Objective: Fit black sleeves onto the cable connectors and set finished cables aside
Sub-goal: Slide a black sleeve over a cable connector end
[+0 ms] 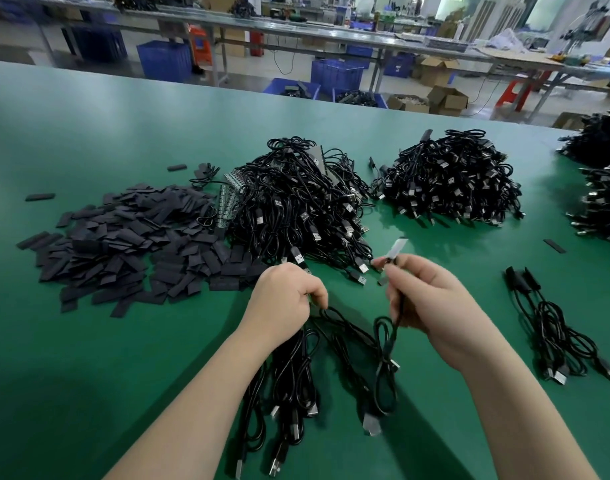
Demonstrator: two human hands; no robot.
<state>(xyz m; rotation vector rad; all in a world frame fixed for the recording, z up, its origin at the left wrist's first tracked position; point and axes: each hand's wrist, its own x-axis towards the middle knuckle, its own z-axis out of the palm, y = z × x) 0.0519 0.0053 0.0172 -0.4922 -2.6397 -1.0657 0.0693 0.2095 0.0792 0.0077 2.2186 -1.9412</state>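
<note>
My left hand (285, 296) grips a bundle of black cables (289, 372) whose USB plugs hang down toward me over the green table (89, 358). My right hand (431, 299) pinches a single cable (386, 344) just below its bare silvery connector (398, 247), which points up and away; the connector is blurred. That cable loops down between my hands. A heap of flat black sleeves (123, 244) lies to the left. A few cables with black sleeves on their ends (552, 323) lie to the right.
A large pile of unsleeved cables (296, 202) sits straight ahead, with another pile (448, 178) behind it to the right and more (601, 188) at the right edge. Loose sleeves (554, 245) are scattered about. Benches, blue crates and cardboard boxes stand beyond the table's far edge.
</note>
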